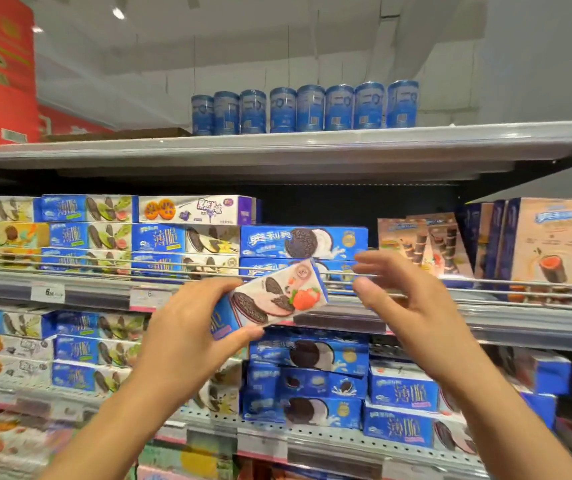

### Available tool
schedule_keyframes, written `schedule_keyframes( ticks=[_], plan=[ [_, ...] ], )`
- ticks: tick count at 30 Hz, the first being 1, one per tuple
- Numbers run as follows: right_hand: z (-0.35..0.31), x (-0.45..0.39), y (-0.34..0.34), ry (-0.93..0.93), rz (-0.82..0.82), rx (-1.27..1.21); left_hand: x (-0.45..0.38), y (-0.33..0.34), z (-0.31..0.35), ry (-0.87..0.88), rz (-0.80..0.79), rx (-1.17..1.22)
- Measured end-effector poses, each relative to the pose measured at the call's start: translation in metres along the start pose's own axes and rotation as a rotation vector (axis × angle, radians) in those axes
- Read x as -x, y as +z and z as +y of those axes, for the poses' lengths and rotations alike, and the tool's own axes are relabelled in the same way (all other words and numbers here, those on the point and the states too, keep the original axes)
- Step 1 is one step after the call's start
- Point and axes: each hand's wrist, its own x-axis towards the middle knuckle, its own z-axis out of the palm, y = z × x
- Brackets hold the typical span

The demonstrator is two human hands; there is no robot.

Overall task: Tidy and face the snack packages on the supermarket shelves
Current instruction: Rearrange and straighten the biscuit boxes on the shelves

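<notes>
Strawberry cookie box (pixel 270 299) is in the air before the middle shelf (pixel 485 317), tilted, its right end higher. The left hand (pixel 187 327) grips its left end, thumb below and fingers on top; the right hand (pixel 412 299) is just beside the right end, fingers spread and holding nothing. I judge the step is carrying one stray box to its place. The next move needs the right hand to take the free end and level the box. The wire rail (pixel 173 270) runs along the shelf front, so the box must pass over it; a dark gap (pixel 315 206) above the blue cookie boxes (pixel 303 242) gives room
</notes>
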Motion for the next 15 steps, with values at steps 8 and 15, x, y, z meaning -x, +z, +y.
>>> schedule_keyframes(
  ticks=[8, 15],
  plan=[
    [0.043, 0.101, -0.014, 0.25, 0.239, -0.255, 0.021, 0.078, 0.07, 0.288, -0.13, 0.052],
    [0.094, 0.162, -0.069, 0.317, 0.558, -0.293, 0.052, 0.123, 0.114, -0.011, 0.052, 0.342]
  ],
)
